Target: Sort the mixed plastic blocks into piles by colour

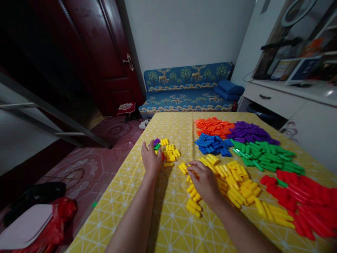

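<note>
My left hand rests over the left side of a small mixed group, its fingers spread and bent down beside purple pieces and green pieces. Yellow pieces lie just right of it, and a bit of red shows at its fingertips. On the near left edge of the large yellow pile is my right hand, fingers curved over yellow pieces. Whether its fingertips pinch one is hidden. Several short yellow pieces lie below that hand.
Orange, blue, purple, green and red piles cover the table's right side. A patterned sofa stands beyond the yellow tablecloth. A white cabinet is at the right.
</note>
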Available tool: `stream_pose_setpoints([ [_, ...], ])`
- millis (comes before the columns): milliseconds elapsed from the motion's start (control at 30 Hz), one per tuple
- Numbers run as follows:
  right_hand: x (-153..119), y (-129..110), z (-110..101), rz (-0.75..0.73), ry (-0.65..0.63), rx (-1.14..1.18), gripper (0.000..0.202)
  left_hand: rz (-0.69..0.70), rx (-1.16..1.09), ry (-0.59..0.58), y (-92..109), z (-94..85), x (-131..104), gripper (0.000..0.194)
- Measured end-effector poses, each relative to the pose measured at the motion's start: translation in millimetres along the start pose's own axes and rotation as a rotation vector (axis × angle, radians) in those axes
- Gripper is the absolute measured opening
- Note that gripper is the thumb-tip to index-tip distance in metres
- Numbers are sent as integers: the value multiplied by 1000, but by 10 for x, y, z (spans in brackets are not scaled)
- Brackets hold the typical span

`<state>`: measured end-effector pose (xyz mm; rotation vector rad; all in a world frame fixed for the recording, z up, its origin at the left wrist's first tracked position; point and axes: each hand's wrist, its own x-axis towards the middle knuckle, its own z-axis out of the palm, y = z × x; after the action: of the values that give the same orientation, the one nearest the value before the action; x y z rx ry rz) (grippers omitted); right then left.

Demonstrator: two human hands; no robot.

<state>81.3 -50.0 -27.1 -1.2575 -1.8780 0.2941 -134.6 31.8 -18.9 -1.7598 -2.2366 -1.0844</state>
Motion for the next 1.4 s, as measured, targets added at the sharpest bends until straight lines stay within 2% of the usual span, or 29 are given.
stream_pose_setpoints([
  [100,-2,-23,-11,-7,-17,-27,19,42,90,-123,-50,54,257,52],
  [267,-12,-15,-14,5,-51,-51,19,77,191,-458,-36,114,621,60],
  [333,-14,-13,-7,5,-68,-61,19,104,191,-496,-17,127,688,56],
  [533,-4,-29,-5,-7,-83,-74,17,201,110,-488,43,104,694,37],
  [633,-2,-33,-9,-11,-89,-71,17,235,25,-475,133,15,591,30],
  [700,-3,-30,-5,-2,-83,-59,18,204,-191,-466,233,-68,445,30],
  [767,-6,-25,4,21,-58,-26,21,44,-576,-518,346,-149,235,35],
  [867,-5,-19,6,66,36,79,31,-340,-1087,-773,478,-229,-118,55],
  [900,-4,-19,0,83,71,120,35,-422,-1206,-839,500,-240,-223,57],
  [967,3,-26,-24,108,123,189,40,-497,-1364,-961,509,-242,-383,57],
  [1067,20,-52,-75,77,132,257,38,-443,-1451,-1126,471,-219,-501,54],
  [1133,33,-73,-105,19,109,290,33,-387,-1469,-1186,446,-208,-525,54],
  [1300,56,-113,-150,-5,60,368,24,-347,-1460,-1182,436,-211,-546,52],
  [1400,63,-119,-163,11,57,405,23,-329,-1431,-1123,443,-204,-563,55],
])
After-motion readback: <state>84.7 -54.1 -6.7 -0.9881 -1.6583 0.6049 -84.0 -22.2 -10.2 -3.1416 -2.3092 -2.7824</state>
